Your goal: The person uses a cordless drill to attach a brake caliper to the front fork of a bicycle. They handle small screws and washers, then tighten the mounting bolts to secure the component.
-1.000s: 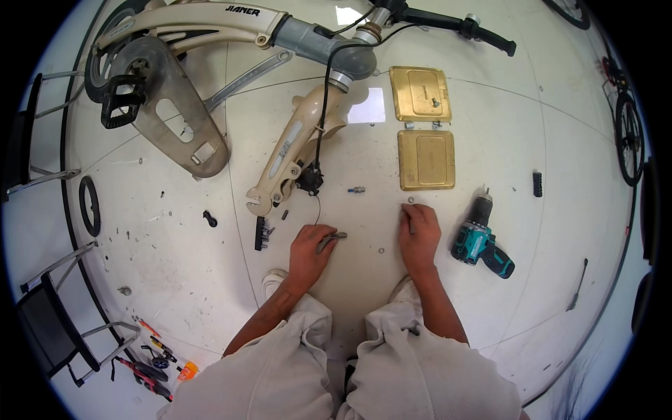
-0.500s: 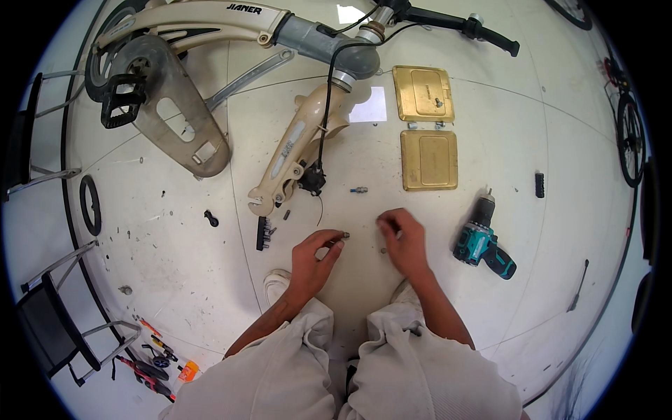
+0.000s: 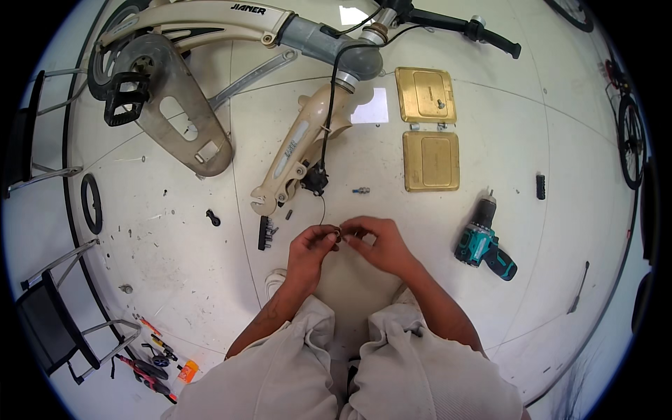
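Observation:
Between thumb and fingertips my left hand pinches a small round metal part, too tiny to name surely. My right hand meets it there, its thumb and fingers closed at the same spot; whatever sits in them is hidden. Just beyond the hands lies the beige fork of a bicycle frame, with a black brake caliper and a thin cable by its end. A short metal bolt rests on the floor ahead of my fingers.
A teal cordless drill lies to the right, below two gold metal trays. Left of my hands are a black bit holder and a small black part. Folding chairs stand at the left edge.
My right hand has moved left, and its fingertips now meet those of my left hand at the small metal part. My left hand has shifted slightly left.

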